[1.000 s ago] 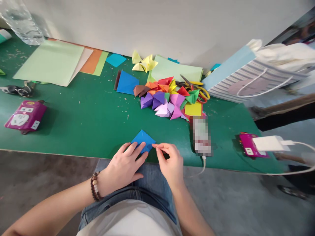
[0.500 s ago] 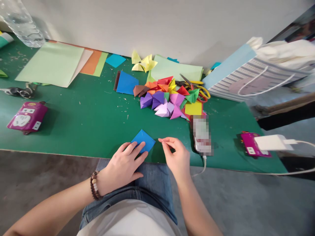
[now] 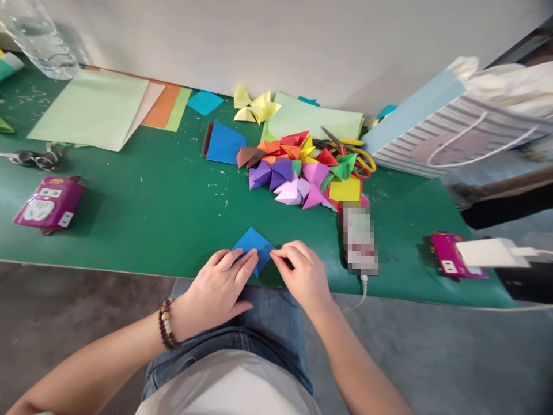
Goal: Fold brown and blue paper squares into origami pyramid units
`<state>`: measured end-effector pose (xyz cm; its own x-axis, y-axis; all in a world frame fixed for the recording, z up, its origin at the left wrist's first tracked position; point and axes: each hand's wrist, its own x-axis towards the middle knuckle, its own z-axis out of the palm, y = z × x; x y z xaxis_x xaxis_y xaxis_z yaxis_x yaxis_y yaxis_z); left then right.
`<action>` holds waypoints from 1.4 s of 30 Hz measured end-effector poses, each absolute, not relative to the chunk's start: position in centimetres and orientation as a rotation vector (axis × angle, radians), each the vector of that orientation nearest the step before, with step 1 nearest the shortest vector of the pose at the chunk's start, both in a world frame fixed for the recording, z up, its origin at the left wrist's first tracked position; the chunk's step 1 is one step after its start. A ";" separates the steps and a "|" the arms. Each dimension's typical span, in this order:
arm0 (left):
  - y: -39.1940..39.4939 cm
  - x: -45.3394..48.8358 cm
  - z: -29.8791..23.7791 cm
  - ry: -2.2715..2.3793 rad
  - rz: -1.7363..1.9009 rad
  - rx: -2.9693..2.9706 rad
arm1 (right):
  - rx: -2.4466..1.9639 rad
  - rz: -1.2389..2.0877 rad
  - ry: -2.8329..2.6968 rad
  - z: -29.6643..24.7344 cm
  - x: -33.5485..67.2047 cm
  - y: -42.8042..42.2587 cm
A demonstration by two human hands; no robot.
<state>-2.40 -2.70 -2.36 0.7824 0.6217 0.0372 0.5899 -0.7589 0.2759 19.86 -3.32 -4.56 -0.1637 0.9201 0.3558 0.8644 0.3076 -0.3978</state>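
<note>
A small square of blue paper (image 3: 252, 237) lies cornerwise near the front edge of the green table (image 3: 173, 230). My left hand (image 3: 221, 282) rests over its left side with fingers stretched out and flat, hiding part of the sheet. At the paper's right corner, my right hand (image 3: 305, 274) pinches with thumb and forefinger. Behind them sits a heap of folded paper pieces, among them a purple one (image 3: 281, 172), a pink one (image 3: 314, 180) and a brown one (image 3: 249, 157).
Right of my hands lies a blurred phone (image 3: 358, 239) on a cable. Scissors (image 3: 345, 150) and a striped bag (image 3: 449, 135) stand farther back. Purple power sockets (image 3: 50, 202) sit at the left, green sheets (image 3: 90, 106) and a water bottle (image 3: 43, 43) at the back left.
My right hand has moved left to the right corner of the blue paper and now pinches it. My left hand stays on the sheet, its fingers drawn closer together.
</note>
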 end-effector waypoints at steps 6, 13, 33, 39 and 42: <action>-2.7 -2.4 -2.3 0.945 0.177 2.723 | -1.517 0.187 -2.107 -4.6 19.2 -4.3; -2.8 -2.4 -2.3 0.943 0.172 2.724 | -1.436 0.171 -2.192 -4.3 17.9 -5.0; 2.2 -3.9 0.1 1.013 0.567 2.330 | -1.668 0.605 -1.873 -3.1 18.3 1.1; 3.9 -3.9 0.4 1.072 0.270 2.510 | -1.627 0.557 -1.999 -1.4 19.0 1.2; 3.7 -3.7 0.4 1.071 0.282 2.454 | -1.592 0.723 -2.072 -1.3 18.9 0.6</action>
<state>-3.71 3.69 0.45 0.6785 0.7345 0.0085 0.6435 -0.5999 0.4754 18.89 0.63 -1.26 -0.2505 0.9679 0.0202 0.7451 0.2061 -0.6343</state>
